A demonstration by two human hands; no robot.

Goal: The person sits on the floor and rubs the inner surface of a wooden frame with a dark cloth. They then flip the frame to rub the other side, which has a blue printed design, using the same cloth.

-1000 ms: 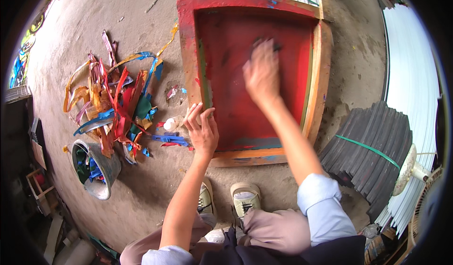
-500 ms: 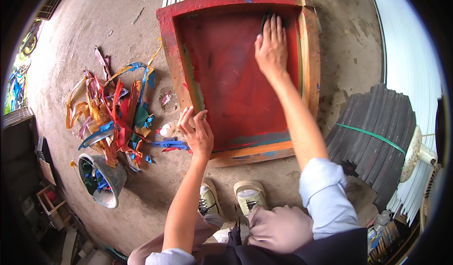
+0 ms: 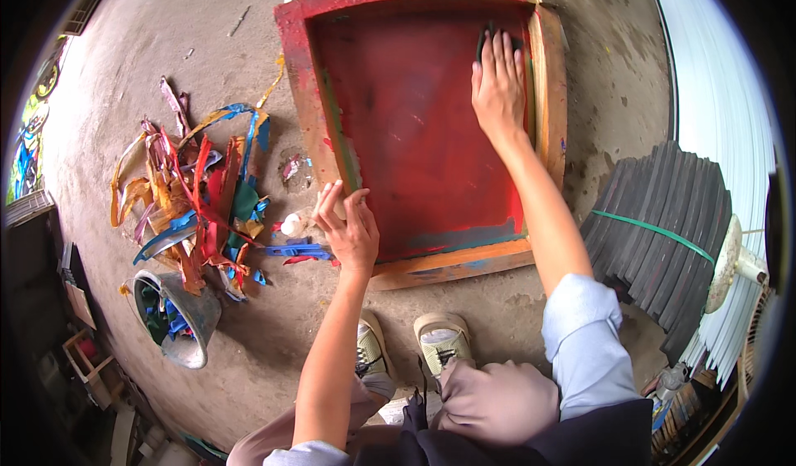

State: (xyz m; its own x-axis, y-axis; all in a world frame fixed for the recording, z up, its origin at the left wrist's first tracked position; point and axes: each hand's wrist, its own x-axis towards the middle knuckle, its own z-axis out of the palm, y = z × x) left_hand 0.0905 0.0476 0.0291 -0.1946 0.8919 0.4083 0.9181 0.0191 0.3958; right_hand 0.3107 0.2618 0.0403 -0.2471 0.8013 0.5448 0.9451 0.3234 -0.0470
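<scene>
A wooden screen-printing frame (image 3: 302,101), stained red and orange, lies before me with a dark red mesh (image 3: 406,143) inside it. My right hand (image 3: 499,93) reaches to the far right of the mesh, fingers extended over a dark pad (image 3: 516,43) pressed against the surface. Most of that pad is hidden under the hand. At the near left side, my left hand (image 3: 350,230) holds the frame's rim, its fingers bent and the thumb toward the mesh. A grey-green band runs along the mesh's near edge.
Left of the frame lies a heap of colourful dried paint strips (image 3: 207,192), beside a tipped grey bucket (image 3: 203,317) with scraps in it. A blue plastic tool (image 3: 298,251) is near my left hand. Bundled dark slats (image 3: 655,242) and long white strips (image 3: 721,93) lie to the right.
My right hand has slid a little to the right with the dark pad, closer to the frame's right side. My left hand keeps its place on the rim.
</scene>
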